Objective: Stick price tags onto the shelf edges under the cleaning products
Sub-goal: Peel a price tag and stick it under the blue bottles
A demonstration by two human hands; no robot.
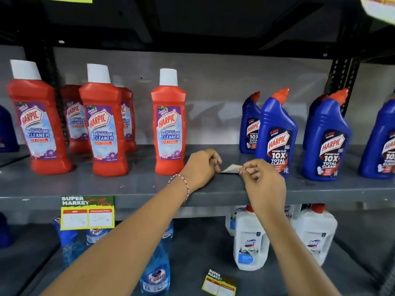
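Above the front edge of the grey metal shelf [136, 184], just right of a red plastic Harpic bottle [169, 127], left hand [201, 167] and right hand [264, 184] each pinch a small yellow-edged paper price tag [232, 168] between fingers, likely readying it for sticking

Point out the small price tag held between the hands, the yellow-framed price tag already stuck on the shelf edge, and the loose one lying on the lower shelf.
held price tag [231, 168], head view, middle
stuck price tag [87, 212], head view, centre
loose price tag [218, 283], head view, centre
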